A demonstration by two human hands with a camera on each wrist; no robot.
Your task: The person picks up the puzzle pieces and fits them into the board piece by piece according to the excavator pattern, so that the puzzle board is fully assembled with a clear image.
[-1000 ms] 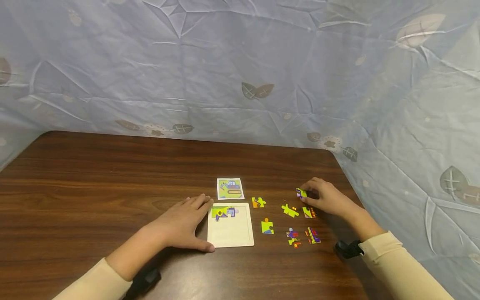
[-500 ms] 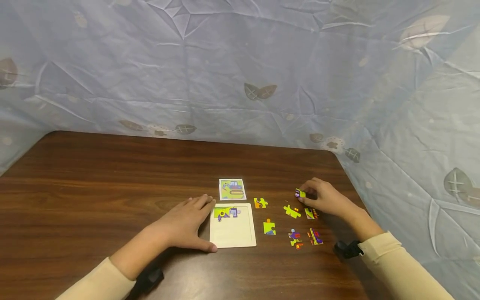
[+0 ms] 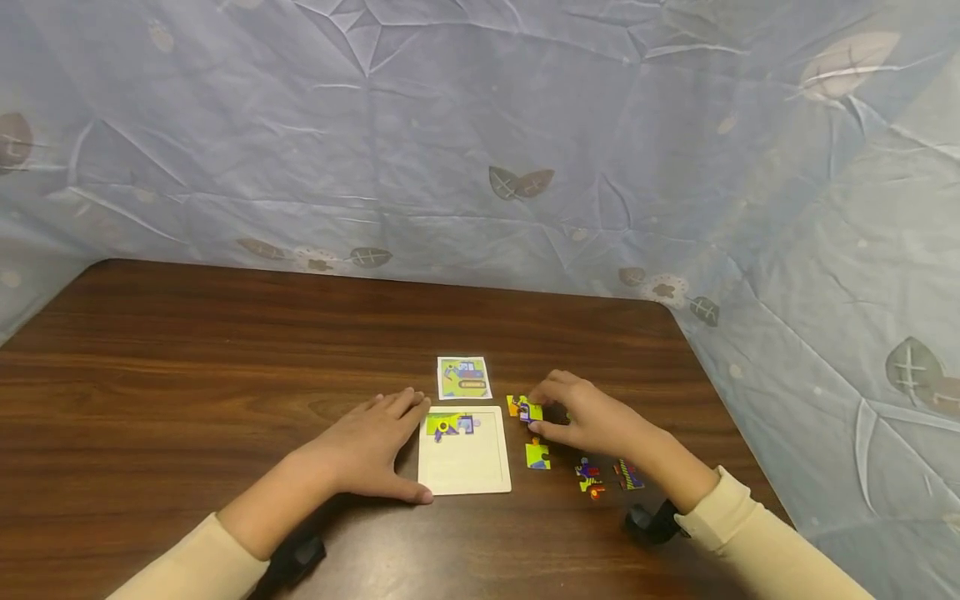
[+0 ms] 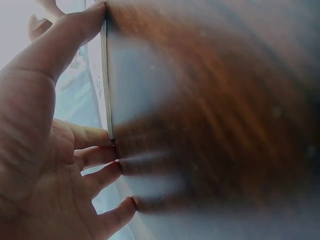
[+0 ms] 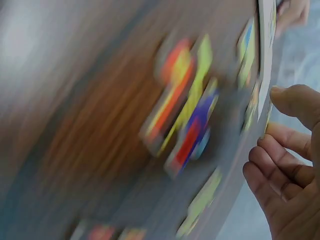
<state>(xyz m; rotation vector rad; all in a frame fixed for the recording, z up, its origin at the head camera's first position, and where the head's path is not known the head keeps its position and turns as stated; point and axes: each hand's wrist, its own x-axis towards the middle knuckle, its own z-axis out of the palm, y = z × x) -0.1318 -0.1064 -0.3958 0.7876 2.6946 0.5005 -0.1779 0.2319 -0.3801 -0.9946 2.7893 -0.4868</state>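
A pale puzzle tray (image 3: 465,472) lies in front of me, with joined puzzle pieces (image 3: 444,425) in its upper left. My left hand (image 3: 360,454) rests beside it, fingers spread, the thumb at the lower left corner and a forefinger near the upper left one. In the left wrist view, the thumb and forefinger touch the ends of the tray edge (image 4: 106,80). My right hand (image 3: 588,417) pinches a green and purple puzzle piece (image 3: 534,412) between thumb and forefinger, right of the tray. The held piece partly overlaps an orange and green piece (image 3: 513,407).
Above the tray lies a picture card (image 3: 463,379) of a digger. Loose pieces lie to the right: a green and blue one (image 3: 537,456), a purple and yellow one (image 3: 588,475) and a striped one (image 3: 630,476). A patterned cloth (image 3: 450,125) hangs behind the brown table (image 3: 225,358).
My right hand has moved left with the puzzle piece, from the far right of the loose pieces toward the tray. The left hand stays at the tray's edge.
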